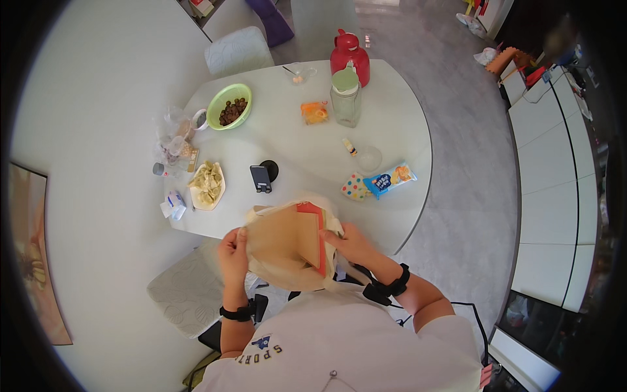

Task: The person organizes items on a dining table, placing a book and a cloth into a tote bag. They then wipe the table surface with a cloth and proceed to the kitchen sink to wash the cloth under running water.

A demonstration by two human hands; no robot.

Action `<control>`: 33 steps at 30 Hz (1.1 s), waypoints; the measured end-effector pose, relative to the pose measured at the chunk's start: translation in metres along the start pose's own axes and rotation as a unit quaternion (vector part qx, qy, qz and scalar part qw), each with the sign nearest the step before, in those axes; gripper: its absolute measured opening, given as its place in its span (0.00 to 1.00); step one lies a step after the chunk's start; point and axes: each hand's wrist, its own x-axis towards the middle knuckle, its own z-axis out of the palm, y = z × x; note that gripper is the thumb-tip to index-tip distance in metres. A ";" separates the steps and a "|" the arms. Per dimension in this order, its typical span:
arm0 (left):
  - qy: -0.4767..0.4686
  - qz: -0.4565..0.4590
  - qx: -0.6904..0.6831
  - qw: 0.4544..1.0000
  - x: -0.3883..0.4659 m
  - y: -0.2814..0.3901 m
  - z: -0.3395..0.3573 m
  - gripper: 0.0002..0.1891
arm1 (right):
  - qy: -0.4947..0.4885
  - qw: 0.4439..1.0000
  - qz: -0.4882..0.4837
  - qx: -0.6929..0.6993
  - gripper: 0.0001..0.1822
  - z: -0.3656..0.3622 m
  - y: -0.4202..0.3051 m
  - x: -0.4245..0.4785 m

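A beige cloth bag [279, 277] is spread wide at the near edge of the white table [294, 157]. My left hand [234, 252] pinches its left rim between thumb and fingers. On the opposite side, my right hand [348, 242] grips the right rim, its thumb over the edge beside a red flat item [321, 245] and a brown cardboard piece [307, 240] inside. The bottom of the bag is partly hidden. Beyond the bag are a phone on a stand [261, 179], a blue snack packet [391, 179] and a polka-dot cloth item [355, 187].
A plate of dumplings [207, 185] and plastic bags [174, 142] lie at the left. Farther back are a green basket [214, 110] of brown round items, a glass pitcher [346, 105] and a red thermos jug [360, 61]. Patterned chairs [188, 289] stand near the table.
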 end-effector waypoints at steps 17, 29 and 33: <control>-0.291 0.015 -0.059 0.955 -0.016 -0.030 0.033 0.11 | 0.114 0.990 0.053 -0.070 0.12 0.000 0.010 -0.030; -0.540 0.252 0.014 0.803 -0.089 0.101 0.175 0.20 | 0.073 0.992 -0.095 0.038 0.13 -0.108 -0.032 -0.180; -0.542 0.205 -0.025 0.814 -0.153 0.121 0.260 0.15 | 0.143 0.984 -0.103 0.003 0.12 -0.174 -0.019 -0.246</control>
